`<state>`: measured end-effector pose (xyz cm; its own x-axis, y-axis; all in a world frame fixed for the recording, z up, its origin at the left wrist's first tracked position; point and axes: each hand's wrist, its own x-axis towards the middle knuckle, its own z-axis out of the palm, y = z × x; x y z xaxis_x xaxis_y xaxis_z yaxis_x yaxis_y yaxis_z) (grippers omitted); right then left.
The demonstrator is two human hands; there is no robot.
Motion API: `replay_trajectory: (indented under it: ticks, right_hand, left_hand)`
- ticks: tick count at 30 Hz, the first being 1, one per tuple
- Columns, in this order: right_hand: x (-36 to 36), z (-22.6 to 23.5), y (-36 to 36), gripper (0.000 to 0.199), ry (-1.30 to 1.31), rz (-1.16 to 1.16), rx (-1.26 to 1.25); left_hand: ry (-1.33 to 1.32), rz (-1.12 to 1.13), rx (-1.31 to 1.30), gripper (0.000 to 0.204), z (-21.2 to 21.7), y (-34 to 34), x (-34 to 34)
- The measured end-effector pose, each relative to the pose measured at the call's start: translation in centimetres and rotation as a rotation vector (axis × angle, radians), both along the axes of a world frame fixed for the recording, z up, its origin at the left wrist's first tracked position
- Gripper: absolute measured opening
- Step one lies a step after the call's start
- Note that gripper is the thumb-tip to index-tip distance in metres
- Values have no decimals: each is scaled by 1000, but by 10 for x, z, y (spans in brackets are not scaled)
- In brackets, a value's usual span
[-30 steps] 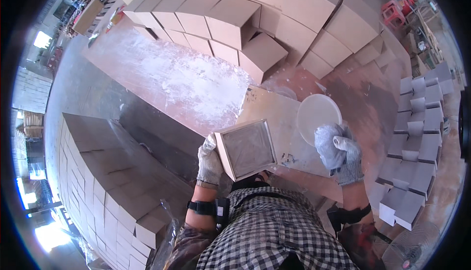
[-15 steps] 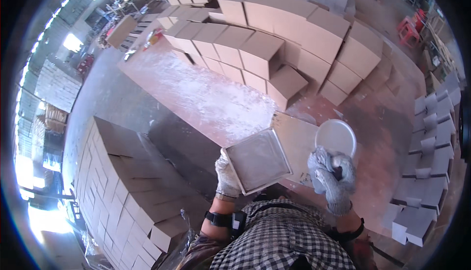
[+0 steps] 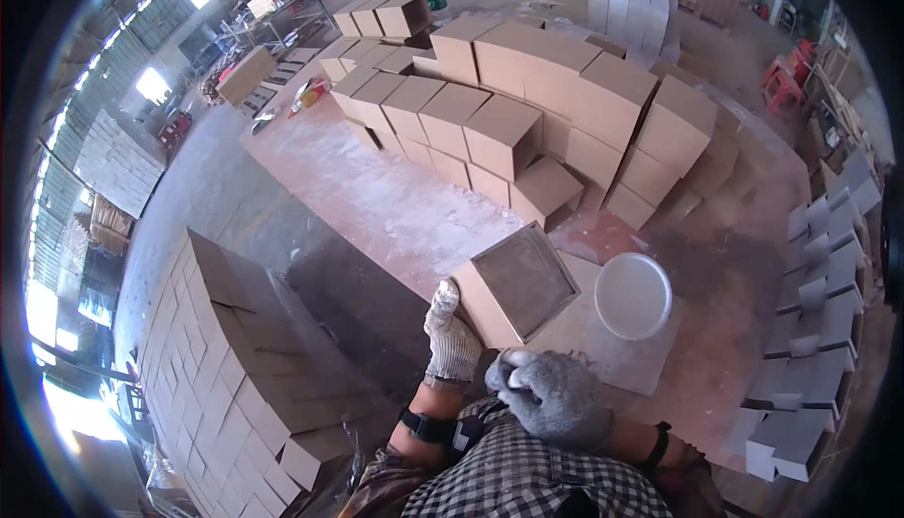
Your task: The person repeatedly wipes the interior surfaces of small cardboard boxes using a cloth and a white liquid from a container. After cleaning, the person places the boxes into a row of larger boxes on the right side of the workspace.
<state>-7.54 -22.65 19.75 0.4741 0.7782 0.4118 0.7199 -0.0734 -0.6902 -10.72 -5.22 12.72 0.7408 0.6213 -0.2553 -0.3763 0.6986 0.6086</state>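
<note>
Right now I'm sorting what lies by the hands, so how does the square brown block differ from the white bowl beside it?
The square brown block is angular with flat sides; the white bowl is round. The block is tan with a grey dusted top face; the bowl is plain white. The left hand grips the block's edge, tilting it, while the bowl rests untouched on the pale slab. Both sit over that slab, close to the right hand.
</note>
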Motion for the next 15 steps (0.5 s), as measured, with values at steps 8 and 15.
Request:
replay_trajectory:
  ticks: [8, 15]
  right_hand:
    - [29, -7, -29, 25, 684, -194, 312]
    - [68, -30, -10, 23, 1030, -300, 538]
  left_hand:
    - [57, 127, 156, 44, 13, 5, 0]
    - [46, 101, 140, 39, 15, -3, 8]
